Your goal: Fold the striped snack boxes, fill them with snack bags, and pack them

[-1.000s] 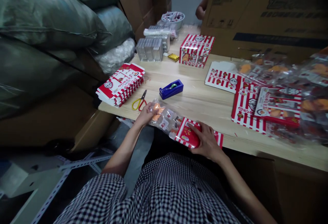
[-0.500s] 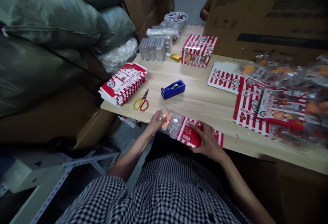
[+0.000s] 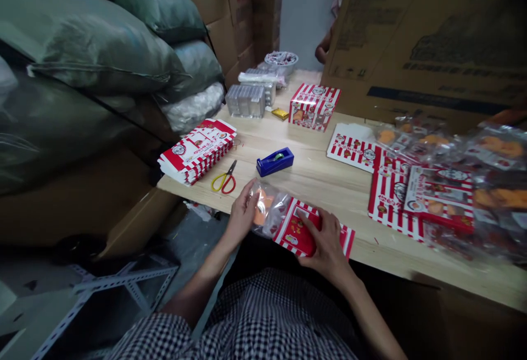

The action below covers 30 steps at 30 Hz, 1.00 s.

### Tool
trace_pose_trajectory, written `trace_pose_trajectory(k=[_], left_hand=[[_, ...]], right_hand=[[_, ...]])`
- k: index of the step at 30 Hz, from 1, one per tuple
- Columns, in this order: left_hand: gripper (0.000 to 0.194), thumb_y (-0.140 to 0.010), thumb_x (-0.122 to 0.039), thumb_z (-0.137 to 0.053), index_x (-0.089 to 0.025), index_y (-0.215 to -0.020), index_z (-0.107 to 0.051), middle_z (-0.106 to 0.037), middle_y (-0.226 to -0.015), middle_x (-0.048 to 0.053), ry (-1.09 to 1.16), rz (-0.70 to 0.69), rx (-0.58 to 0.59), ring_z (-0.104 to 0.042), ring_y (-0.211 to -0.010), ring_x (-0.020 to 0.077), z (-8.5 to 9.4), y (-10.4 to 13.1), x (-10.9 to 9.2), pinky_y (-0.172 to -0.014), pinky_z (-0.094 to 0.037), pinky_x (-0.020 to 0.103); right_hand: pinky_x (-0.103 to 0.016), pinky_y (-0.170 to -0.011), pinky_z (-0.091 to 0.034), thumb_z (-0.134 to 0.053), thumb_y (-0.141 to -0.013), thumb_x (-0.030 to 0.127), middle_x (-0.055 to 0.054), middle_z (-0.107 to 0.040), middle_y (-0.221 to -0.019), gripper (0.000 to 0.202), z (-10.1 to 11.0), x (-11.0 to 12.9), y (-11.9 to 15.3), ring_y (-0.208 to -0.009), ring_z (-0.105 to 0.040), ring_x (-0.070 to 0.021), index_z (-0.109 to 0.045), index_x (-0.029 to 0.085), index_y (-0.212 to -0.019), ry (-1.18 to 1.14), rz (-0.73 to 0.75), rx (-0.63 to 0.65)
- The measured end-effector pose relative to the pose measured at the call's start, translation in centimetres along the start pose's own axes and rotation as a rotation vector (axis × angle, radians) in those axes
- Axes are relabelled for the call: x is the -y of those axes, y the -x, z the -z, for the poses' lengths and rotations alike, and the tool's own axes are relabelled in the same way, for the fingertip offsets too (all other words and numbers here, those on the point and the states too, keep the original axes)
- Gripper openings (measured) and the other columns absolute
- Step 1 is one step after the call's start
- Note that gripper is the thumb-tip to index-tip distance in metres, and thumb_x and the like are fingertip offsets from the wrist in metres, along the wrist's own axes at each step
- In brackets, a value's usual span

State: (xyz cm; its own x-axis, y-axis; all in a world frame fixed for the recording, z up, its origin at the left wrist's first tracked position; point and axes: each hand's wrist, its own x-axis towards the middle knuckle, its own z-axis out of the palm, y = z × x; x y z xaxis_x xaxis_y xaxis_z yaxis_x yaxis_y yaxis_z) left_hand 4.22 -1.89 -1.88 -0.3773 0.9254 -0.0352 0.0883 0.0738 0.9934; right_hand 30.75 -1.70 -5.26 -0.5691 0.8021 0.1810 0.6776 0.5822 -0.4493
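Observation:
Fingers closed at the left end of a clear plastic bag (image 3: 269,218), my left hand (image 3: 242,212) grips it near the table's front edge. Orange pieces (image 3: 262,206) show through the plastic. The bag's other end meets a red-and-white striped carton (image 3: 293,232); how far it reaches inside cannot be seen. My right hand (image 3: 327,245) holds this carton, thumb and fingers spread across its red printed face. Just beyond the hands lie a blue tape dispenser (image 3: 275,162) and scissors (image 3: 224,179) with one yellow and one red handle.
Flat striped cartons (image 3: 197,148) are stacked at left. A made-up striped box (image 3: 315,106) stands farther back, near clear plastic cases (image 3: 246,101). Bagged orange pieces (image 3: 500,146) pile up at right. A large cardboard box (image 3: 411,58) borders the table; part of another person shows behind.
My left fingers have shifted to the bag's left side, and the bag looks more bunched against the carton. My right hand keeps its hold. The camera view has tilted slightly upward.

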Motion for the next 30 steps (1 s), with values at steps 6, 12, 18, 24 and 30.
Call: trace_pose_trajectory(k=[6,12,18,24,30], left_hand=[[0.059,-0.092,-0.047,-0.057,-0.017,-0.143,-0.053,-0.066,-0.083,0.004,-0.095,-0.008,0.134,-0.057,-0.069,0.0169,0.5,0.1,-2.5,-0.069,-0.047,0.028],[0.057,-0.096,-0.043,-0.052,-0.022,-0.149,-0.047,-0.053,-0.068,-0.002,-0.247,-0.144,0.189,-0.047,-0.060,0.0126,1.7,0.3,-3.7,-0.057,-0.039,0.022],[0.056,-0.097,-0.044,-0.051,-0.022,-0.148,-0.048,-0.069,-0.122,0.009,-0.122,-0.154,0.291,-0.066,-0.108,0.0237,0.2,1.2,-3.4,-0.095,-0.051,0.035],[0.059,-0.101,-0.047,-0.038,-0.028,-0.156,-0.031,-0.012,-0.168,0.005,-0.317,-0.188,0.464,0.000,-0.155,0.0281,-2.7,2.1,-1.8,-0.125,-0.009,0.055],[0.056,-0.098,-0.044,-0.052,-0.031,-0.151,-0.041,-0.017,-0.167,0.006,-0.433,-0.431,0.457,-0.019,-0.153,0.0286,-2.6,2.1,-3.7,-0.124,-0.022,0.053]], right_hand=[[-0.067,-0.112,-0.022,-0.078,-0.064,0.032,-0.012,-0.017,-0.154,0.103,0.6,1.2,0.3,-0.141,-0.026,-0.0449,-0.028,0.037,-0.154,-0.053,0.028,-0.091],[-0.061,-0.112,-0.029,-0.078,-0.064,0.030,-0.010,-0.023,-0.153,0.102,2.2,2.5,0.2,-0.137,-0.032,-0.0408,-0.031,0.036,-0.154,-0.136,-0.007,-0.087],[-0.065,-0.110,-0.029,-0.079,-0.063,0.032,-0.011,-0.025,-0.151,0.102,2.2,3.9,-0.2,-0.136,-0.033,-0.0430,-0.031,0.038,-0.153,-0.121,0.019,-0.135],[-0.064,-0.108,-0.032,-0.079,-0.061,0.030,-0.014,-0.028,-0.147,0.106,0.2,4.2,-0.5,-0.133,-0.036,-0.0424,-0.028,0.035,-0.154,-0.040,-0.011,-0.216],[-0.062,-0.103,-0.039,-0.080,-0.063,0.037,-0.015,-0.028,-0.146,0.111,-1.6,2.8,-0.7,-0.131,-0.039,-0.0416,-0.021,0.033,-0.157,-0.027,-0.116,-0.397]])
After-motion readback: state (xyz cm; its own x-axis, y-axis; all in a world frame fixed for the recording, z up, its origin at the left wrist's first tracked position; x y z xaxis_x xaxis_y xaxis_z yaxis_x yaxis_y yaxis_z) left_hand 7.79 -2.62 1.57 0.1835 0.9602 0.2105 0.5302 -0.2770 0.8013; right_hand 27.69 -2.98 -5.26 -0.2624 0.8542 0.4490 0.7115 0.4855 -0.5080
